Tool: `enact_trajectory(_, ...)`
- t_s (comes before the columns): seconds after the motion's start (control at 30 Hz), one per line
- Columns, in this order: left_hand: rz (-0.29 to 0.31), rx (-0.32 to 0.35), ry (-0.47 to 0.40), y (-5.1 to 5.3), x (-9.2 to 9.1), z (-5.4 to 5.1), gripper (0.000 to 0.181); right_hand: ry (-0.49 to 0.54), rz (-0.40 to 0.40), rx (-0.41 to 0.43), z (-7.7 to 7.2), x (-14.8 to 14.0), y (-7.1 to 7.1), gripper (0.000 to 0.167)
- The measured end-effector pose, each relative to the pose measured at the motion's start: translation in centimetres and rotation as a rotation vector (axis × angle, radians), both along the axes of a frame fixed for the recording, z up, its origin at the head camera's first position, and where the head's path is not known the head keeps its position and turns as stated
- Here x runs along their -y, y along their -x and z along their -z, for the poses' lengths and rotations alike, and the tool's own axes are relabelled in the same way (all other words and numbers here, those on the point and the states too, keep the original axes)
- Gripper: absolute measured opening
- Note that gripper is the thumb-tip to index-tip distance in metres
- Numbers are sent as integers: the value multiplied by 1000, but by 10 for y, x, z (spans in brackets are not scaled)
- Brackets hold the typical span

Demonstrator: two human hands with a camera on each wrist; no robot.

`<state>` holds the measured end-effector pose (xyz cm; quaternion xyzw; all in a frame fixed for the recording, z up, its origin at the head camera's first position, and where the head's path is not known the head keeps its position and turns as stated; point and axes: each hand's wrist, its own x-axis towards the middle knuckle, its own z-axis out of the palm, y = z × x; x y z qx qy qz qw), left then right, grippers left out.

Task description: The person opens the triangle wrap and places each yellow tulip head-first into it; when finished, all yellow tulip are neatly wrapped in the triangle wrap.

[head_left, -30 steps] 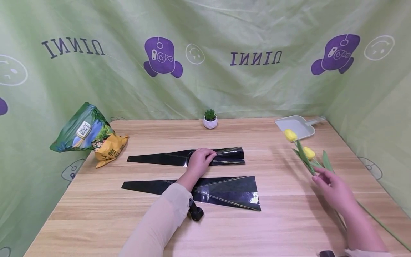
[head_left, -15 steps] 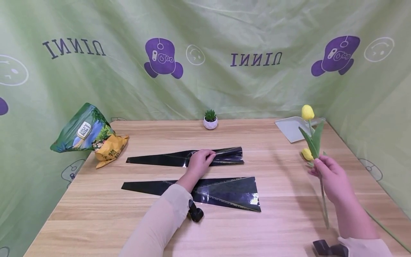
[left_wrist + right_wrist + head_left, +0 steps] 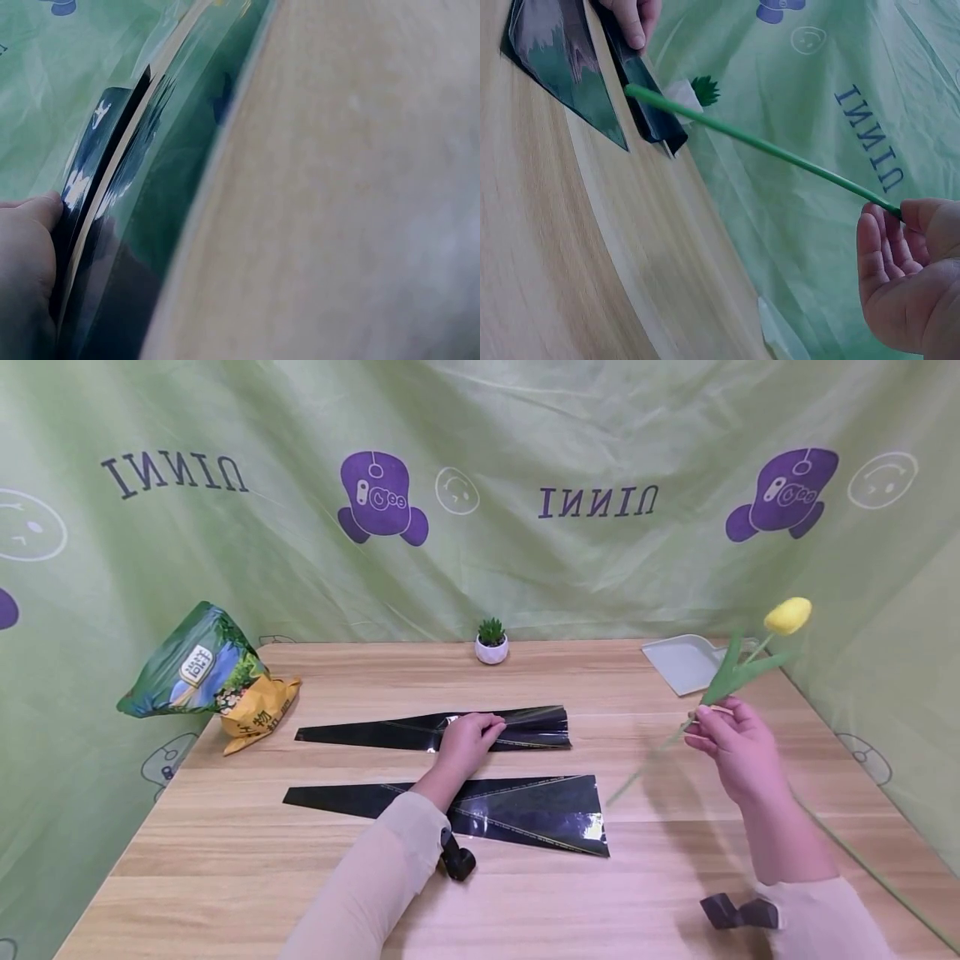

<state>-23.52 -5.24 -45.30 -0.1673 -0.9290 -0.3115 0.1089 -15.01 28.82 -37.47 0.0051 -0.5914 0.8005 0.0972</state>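
Note:
In the head view my left hand pinches the far black wrapping sleeve, which lies on the table with its wide end to the right. The left wrist view shows the thumb on that glossy sleeve. My right hand holds a yellow tulip by its green stem, just below the leaves. The tulip tilts, bloom to the upper right, stem end down-left near the sleeves. In the right wrist view, thumb and fingers pinch the stem. A second black sleeve lies flat, nearer me, under the left forearm.
Another green stem lies at the right; its bloom is hidden by my right hand. A grey dustpan sits at the back right. A small potted succulent stands at the back middle, a green-and-orange bag at the left.
My right hand has picked up one tulip from the right side, raised it, and swung its stem end left toward the sleeves. The left hand stays in place on the far sleeve.

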Motion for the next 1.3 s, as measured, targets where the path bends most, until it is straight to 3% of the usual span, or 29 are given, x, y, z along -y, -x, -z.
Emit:
enact_trajectory(0.13, 0, 17, 3, 0, 0, 0, 20, 65, 97, 25, 0, 10, 10, 21)
enact_trajectory(0.37, -1, 18, 2, 0, 0, 1, 20, 215, 394, 119, 4, 25, 35, 24)
enact_trajectory(0.5, -3, 25, -5, 0, 0, 2, 20, 229, 470, 135, 8, 31, 46, 25)
enact_trajectory(0.73, -4, 21, -3, 0, -2, 2, 21, 213, 478, 152, 10, 41, 51, 22)
enact_trajectory(0.97, -6, 8, 1, 1, -2, 2, 22, 241, 436, 187, 11, 44, 52, 21)
enact_trajectory(1.3, 6, 20, 4, 2, 1, 2, 21, 122, 362, 239, 28, 60, 56, 18)
